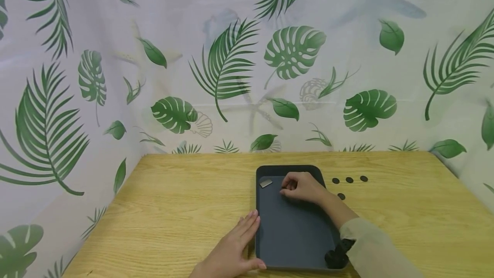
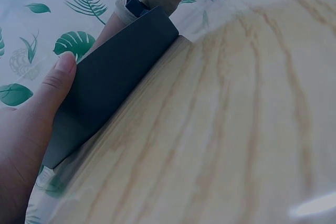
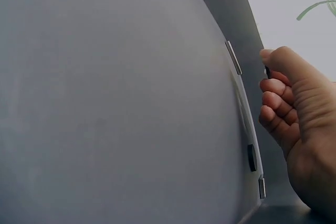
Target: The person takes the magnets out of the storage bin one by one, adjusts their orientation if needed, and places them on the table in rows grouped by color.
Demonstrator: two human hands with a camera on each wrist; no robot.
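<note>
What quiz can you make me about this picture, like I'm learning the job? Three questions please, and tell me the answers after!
1. Count: how many black discs can you see on the table in the head view?
2. True or false: the left hand is up in the air, away from the dark tray.
3. Pick one: what is the right hand pinching?
A) a long spoon
B) a small dark thing
C) a white cup

Key:
1. Four, all to the right of the tray.
2. False; it touches the tray's left side.
3. B; the right wrist view shows it best.
</note>
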